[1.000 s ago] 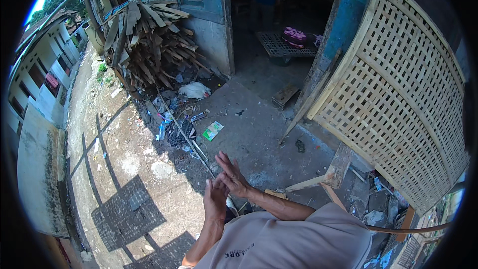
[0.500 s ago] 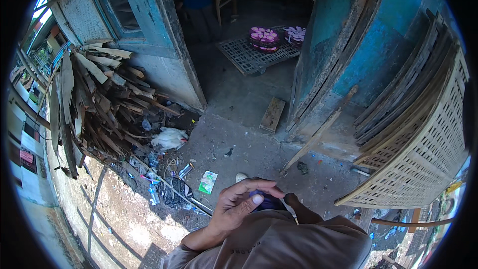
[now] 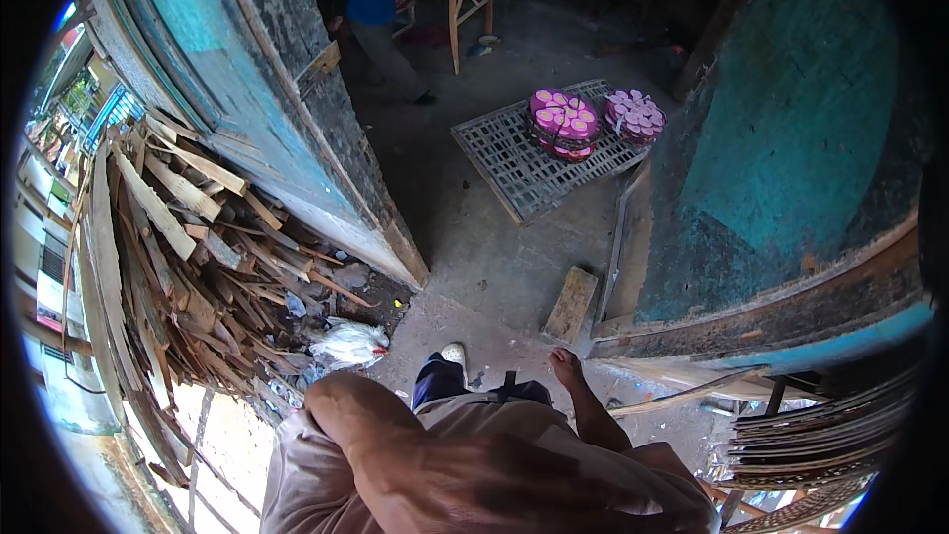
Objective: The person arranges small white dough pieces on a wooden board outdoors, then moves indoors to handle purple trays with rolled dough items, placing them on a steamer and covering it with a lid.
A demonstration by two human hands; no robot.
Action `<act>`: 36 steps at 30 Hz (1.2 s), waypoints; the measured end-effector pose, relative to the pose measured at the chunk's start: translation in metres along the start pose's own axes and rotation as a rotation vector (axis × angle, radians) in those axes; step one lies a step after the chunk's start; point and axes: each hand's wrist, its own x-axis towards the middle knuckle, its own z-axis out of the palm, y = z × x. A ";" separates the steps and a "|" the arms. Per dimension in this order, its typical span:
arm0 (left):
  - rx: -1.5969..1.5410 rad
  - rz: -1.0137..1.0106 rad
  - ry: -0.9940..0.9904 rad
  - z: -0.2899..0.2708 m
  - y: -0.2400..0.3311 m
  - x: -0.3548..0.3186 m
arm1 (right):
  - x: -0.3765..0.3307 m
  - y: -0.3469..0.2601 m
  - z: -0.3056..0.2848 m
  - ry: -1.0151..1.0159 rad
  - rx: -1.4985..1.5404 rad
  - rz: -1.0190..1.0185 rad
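Teal-painted and weathered, standing open on the left as a plank door (image 3: 247, 109) and facing a teal wall (image 3: 791, 158) on the right. Leaning against the outside of that door as a big heap of splintered scrap wood (image 3: 188, 257). Filling the lower foreground as a bare left forearm (image 3: 474, 465), bending at the elbow, with its hand out of view. Lying flat on the concrete floor inside as a grey lattice grid (image 3: 534, 158), carrying two stacks of round pink-lidded containers (image 3: 563, 122). Resting at the threshold as a short pale wooden block (image 3: 571, 305). Hanging just short of that block as the right hand (image 3: 565, 368), too small to tell whether gripping or loose. Stepping beside it in a white shoe (image 3: 454, 352).
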 end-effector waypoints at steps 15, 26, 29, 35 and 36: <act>-0.532 0.046 0.024 -0.153 -0.435 0.123 | 0.215 -0.033 -0.035 -0.333 -0.249 0.567; 0.322 0.217 0.976 -0.361 -0.625 0.182 | 0.620 -0.264 -0.060 0.051 -0.052 0.014; 0.557 0.123 0.913 -0.441 -0.694 0.183 | 0.678 -0.284 -0.032 0.156 -0.014 0.022; 0.964 -0.188 0.754 -0.574 -0.823 0.191 | 0.721 -0.267 0.051 -0.173 -0.148 0.311; 1.035 -0.254 0.714 -0.590 -0.846 0.195 | 0.719 -0.279 0.054 -0.228 -0.158 0.269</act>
